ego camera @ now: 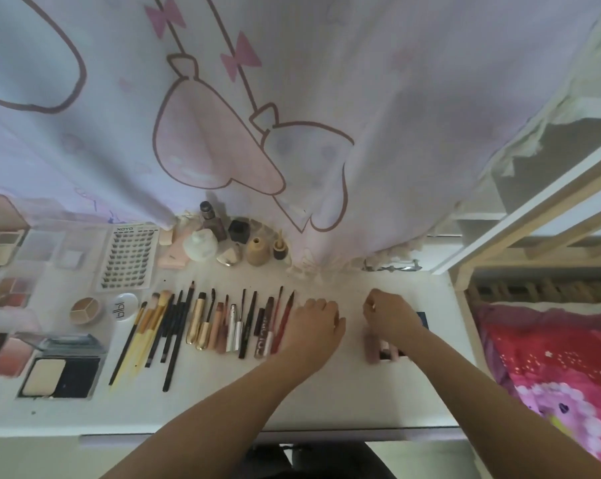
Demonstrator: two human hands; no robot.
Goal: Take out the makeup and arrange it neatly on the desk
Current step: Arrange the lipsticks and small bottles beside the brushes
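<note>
Makeup is mostly laid out: brushes and pencils (174, 326) in a row on the white desk (326, 392), palettes at left. Left hand (314, 321) rests curled at the row's right end; whether it holds anything, I cannot tell. Right hand (389, 314) seems to pinch something small above blurred lipsticks (378, 349). Likely next: placing these beside the row.

A single wide-angle head view looks steeply down, close over the tabletop (326, 392), its edges seemingly bowed by the lens.
</note>
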